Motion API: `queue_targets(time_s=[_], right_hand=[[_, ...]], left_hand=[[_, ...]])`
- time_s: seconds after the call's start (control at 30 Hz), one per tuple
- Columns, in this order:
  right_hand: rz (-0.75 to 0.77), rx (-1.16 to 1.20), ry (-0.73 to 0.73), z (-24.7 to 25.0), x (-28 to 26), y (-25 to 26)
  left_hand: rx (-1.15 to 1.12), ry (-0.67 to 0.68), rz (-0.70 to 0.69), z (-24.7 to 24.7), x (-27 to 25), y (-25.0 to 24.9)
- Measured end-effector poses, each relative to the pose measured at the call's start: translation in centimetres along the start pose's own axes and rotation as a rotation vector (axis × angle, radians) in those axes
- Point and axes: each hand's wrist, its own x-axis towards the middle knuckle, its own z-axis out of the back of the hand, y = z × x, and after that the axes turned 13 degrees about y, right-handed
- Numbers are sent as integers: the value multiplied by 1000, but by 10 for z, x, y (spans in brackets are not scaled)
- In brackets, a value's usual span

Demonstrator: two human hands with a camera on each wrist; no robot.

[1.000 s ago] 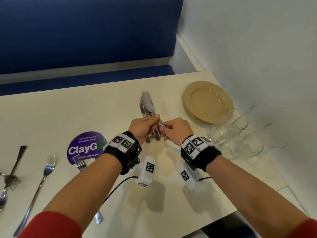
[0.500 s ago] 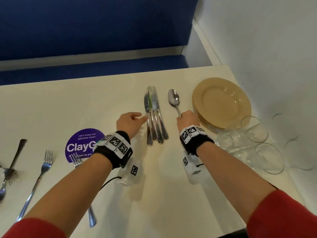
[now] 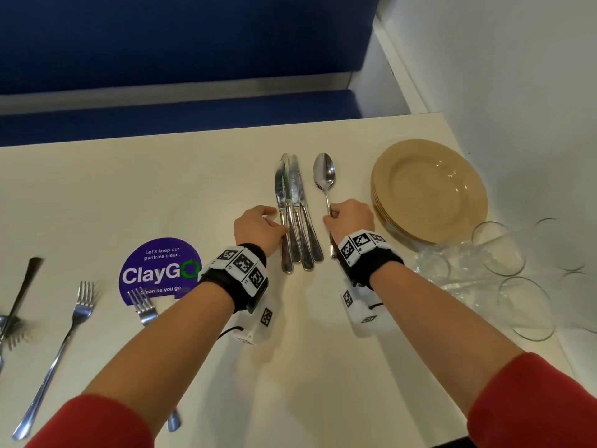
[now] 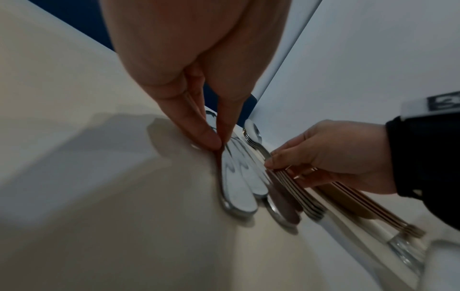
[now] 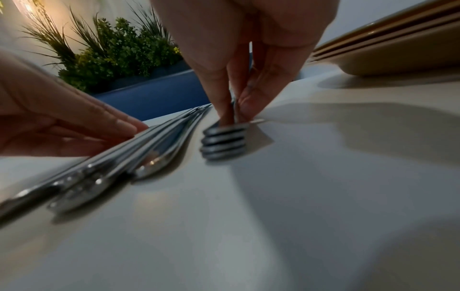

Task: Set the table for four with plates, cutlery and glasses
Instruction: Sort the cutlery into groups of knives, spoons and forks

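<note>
Red sleeves, black wrist straps with square-coded white blocks, white coded camera boxes beneath, thin black cable.

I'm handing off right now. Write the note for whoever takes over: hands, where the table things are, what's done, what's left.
Left hand: fingertips pinching the leftmost handle of the knives, which lie fanned on the table.
Right hand: pinching the stacked spoons by their handles, resting on the table just right of the knives.
Plates: still stacked at the far right by the wall.
Glasses: clustered right of the right wrist, some lying on their sides.
Forks: spread along the left near the purple sticker.
Done: cutlery sorted by type.
Left: no setting laid yet; distribute everything to four places.
</note>
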Motion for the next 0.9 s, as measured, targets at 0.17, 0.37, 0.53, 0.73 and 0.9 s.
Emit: queue_targets(time_s=[0.17, 0.37, 0.53, 0.73, 0.9], right_hand=[[71, -12, -10, -5, -6, 2], [120, -16, -18, -11, -9, 10], [136, -90, 17, -16, -11, 18], [142, -19, 26, -20, -13, 22], [75, -38, 14, -17, -8, 18]], left_hand=[[-40, -10, 13, -4, 5, 3], [-51, -8, 17, -4, 8, 4], [-41, -10, 22, 0, 9, 9], [-18, -30, 11, 8, 10, 14], [-20, -30, 16, 8, 8, 14]])
